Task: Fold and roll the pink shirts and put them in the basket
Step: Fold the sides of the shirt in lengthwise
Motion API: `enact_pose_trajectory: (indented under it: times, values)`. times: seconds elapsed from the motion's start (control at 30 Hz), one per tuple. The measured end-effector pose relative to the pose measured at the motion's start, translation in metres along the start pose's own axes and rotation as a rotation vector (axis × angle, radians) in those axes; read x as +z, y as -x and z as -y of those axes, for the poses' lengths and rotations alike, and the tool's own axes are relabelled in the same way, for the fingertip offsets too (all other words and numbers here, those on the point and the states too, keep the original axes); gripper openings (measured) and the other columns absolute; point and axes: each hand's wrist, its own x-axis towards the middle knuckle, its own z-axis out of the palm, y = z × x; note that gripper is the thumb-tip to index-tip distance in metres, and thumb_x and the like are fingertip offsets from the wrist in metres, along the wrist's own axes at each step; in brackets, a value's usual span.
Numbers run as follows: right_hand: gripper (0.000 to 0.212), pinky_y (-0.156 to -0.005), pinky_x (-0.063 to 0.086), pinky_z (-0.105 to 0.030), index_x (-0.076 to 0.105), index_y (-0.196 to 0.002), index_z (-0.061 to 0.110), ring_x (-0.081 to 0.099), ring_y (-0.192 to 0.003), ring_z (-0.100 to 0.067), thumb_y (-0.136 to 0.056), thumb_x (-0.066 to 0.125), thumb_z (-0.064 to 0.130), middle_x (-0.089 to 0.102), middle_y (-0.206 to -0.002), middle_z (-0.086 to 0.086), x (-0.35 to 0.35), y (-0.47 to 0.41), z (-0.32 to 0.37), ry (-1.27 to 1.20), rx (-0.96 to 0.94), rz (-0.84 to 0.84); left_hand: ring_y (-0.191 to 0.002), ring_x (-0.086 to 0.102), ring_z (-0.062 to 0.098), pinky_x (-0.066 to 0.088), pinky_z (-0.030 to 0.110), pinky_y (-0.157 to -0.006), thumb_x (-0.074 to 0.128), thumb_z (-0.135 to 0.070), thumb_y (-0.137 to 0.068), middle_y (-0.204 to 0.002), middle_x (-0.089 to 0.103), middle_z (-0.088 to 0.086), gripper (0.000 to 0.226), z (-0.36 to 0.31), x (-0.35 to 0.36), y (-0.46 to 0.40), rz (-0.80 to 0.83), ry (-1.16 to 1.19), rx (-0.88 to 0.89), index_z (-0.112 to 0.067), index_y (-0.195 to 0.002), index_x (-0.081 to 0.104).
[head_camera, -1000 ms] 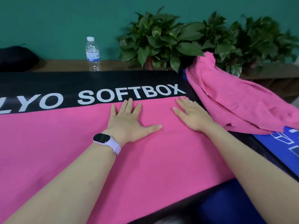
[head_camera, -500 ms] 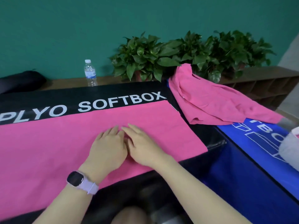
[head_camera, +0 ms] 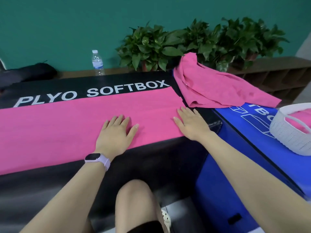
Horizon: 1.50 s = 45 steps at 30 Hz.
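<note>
Head view: left hand (head_camera: 116,132) and right hand (head_camera: 190,124) press flat, fingers straight, gripping nothing, on the folded pink shirt (head_camera: 67,125); best roll tightly from its right end.

Both bare forearms are stretched forward, palms turned down. The left hand (head_camera: 117,132) is laid flat with its fingers straight and slightly spread, and a watch is worn on its wrist. The right hand (head_camera: 191,124) is likewise laid flat, fingers extended, set well apart from the left.
</note>
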Motion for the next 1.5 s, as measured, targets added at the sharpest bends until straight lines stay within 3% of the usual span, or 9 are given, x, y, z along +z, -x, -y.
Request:
enact_pose_trajectory:
  times: [0.17, 0.3, 0.43, 0.53, 0.63, 0.9, 1.17, 1.33, 1.5]
  values:
    - [0.084, -0.127, 0.005, -0.042, 0.010, -0.163, 0.021, 0.009, -0.156, -0.017, -0.096, 0.003, 0.071, 0.009, -0.169, 0.001, -0.015, 0.034, 0.001, 0.206, -0.236, 0.007, -0.104, 0.056, 0.023, 0.044, 0.039, -0.092, 0.024, -0.069, -0.098, -0.113, 0.062, -0.001, 0.069, -0.002, -0.010, 0.032, -0.206, -0.056, 0.204, -0.018, -0.115, 0.066]
    - [0.078, -0.126, 0.014, -0.038, 0.002, -0.163, 0.021, 0.011, -0.156, -0.019, -0.102, 0.046, 0.041, 0.005, -0.170, -0.002, -0.006, 0.055, -0.006, 0.283, -0.332, -0.012, -0.128, 0.049, 0.025, 0.044, 0.041, -0.105, 0.035, -0.078, -0.091, -0.140, 0.053, 0.004, 0.079, 0.022, -0.006, 0.052, -0.127, -0.181, 0.241, -0.018, -0.138, 0.055]
    - [0.075, -0.122, 0.027, -0.039, 0.025, -0.161, 0.018, 0.029, -0.151, -0.024, -0.093, 0.053, 0.005, 0.028, -0.165, -0.005, -0.002, 0.056, 0.004, 0.170, -0.259, -0.134, -0.146, 0.034, 0.023, 0.031, 0.039, -0.119, 0.040, -0.068, -0.095, -0.156, 0.040, 0.002, 0.075, 0.030, -0.007, 0.058, -0.081, -0.127, 0.226, -0.017, -0.152, 0.040]
    - [0.053, -0.102, 0.048, -0.043, 0.057, -0.140, 0.009, 0.060, -0.123, -0.031, -0.088, 0.058, 0.001, 0.061, -0.137, -0.011, -0.003, 0.054, 0.010, 0.139, -0.236, -0.262, -0.145, 0.036, 0.023, 0.032, 0.039, -0.118, 0.045, -0.056, -0.100, -0.155, 0.042, 0.002, 0.063, 0.029, -0.012, 0.060, -0.073, -0.078, 0.241, -0.017, -0.150, 0.043]
    - [0.026, -0.074, 0.049, -0.041, 0.071, -0.105, 0.002, 0.064, -0.076, -0.034, -0.080, 0.064, -0.001, 0.069, -0.089, -0.010, -0.009, 0.051, 0.011, 0.117, -0.220, -0.439, -0.109, 0.059, 0.026, 0.050, 0.037, -0.089, 0.055, -0.044, -0.099, -0.121, 0.062, 0.004, 0.041, 0.028, -0.020, 0.064, -0.195, -0.140, 0.306, -0.012, -0.122, 0.064]
    - [0.006, -0.066, 0.046, -0.043, 0.065, -0.078, 0.006, 0.055, -0.063, -0.036, -0.077, 0.066, 0.000, 0.060, -0.068, -0.007, -0.026, 0.052, 0.000, 0.062, -0.146, -0.561, -0.078, 0.061, 0.026, 0.050, 0.038, -0.064, 0.064, -0.028, -0.096, -0.085, 0.066, -0.001, 0.014, 0.040, -0.040, 0.074, -0.292, 0.035, 0.149, -0.014, -0.095, 0.069]
    - [0.013, -0.079, 0.053, -0.037, 0.073, -0.100, 0.025, 0.067, -0.087, -0.023, -0.088, 0.074, 0.020, 0.073, -0.089, 0.000, -0.074, -0.002, -0.012, -0.502, -0.031, -0.506, -0.061, 0.058, 0.022, 0.047, 0.033, -0.055, 0.059, -0.058, -0.093, -0.063, 0.061, -0.007, 0.038, 0.060, -0.079, 0.017, -0.436, 0.083, 0.004, -0.021, -0.082, 0.066]
    - [0.022, -0.063, 0.056, -0.040, 0.066, -0.095, 0.040, 0.064, -0.076, -0.022, -0.081, 0.084, 0.038, 0.073, -0.089, -0.008, -0.100, -0.048, -0.025, -0.849, 0.133, -0.393, -0.059, 0.054, 0.028, 0.043, 0.035, -0.054, 0.050, -0.075, -0.083, -0.053, 0.051, -0.002, 0.060, 0.084, -0.091, -0.038, -0.528, -0.011, 0.013, -0.016, -0.079, 0.060]
    - [0.020, -0.098, 0.050, -0.039, 0.066, -0.100, 0.037, 0.056, -0.124, -0.022, -0.086, 0.080, 0.033, 0.061, -0.132, -0.011, -0.091, -0.115, -0.019, -1.074, 0.238, -0.400, -0.059, 0.049, 0.024, 0.038, 0.034, -0.059, 0.038, -0.087, -0.081, -0.054, 0.050, -0.006, 0.064, 0.114, -0.095, -0.112, -0.501, -0.028, 0.010, -0.025, -0.075, 0.053]
